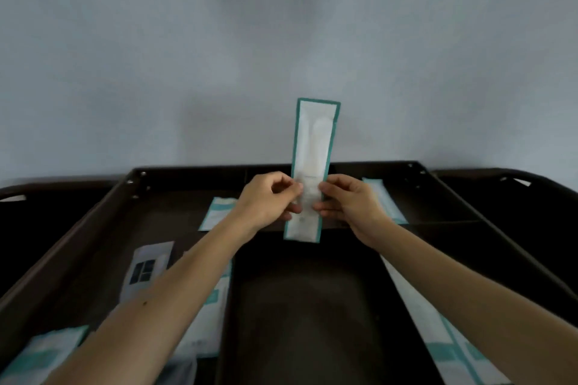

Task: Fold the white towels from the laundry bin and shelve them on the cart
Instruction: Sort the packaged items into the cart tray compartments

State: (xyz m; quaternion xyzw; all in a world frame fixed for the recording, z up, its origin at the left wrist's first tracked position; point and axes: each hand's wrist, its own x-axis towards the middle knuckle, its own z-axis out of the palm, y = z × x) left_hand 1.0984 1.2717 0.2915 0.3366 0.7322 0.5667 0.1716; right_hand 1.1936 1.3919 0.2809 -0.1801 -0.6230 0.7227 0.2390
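Both hands hold a long, narrow white packet [312, 147] with a green border, upright over the middle of the cart [187, 172], towards its far edge. No towel or laundry bin is in view, so the step in hand looks like clearing or sorting the packets on the cart top, not folding.

To do it well, the packet should be kept flat between the two grips and not twisted. It should then be laid straight beside the others, perhaps with the packets by the far edge [383, 197] or the long ones along the right edge [431, 316], leaving room for towels. It is thin and light, so a soft pinch is likely enough.

The left hand [269, 200] pinches the packet's left edge low down, fingers curled and thumb in front. The right hand [347, 200] mirrors it on the right edge, at the same height. Both forearms reach forward over the cart, converging at the packet.
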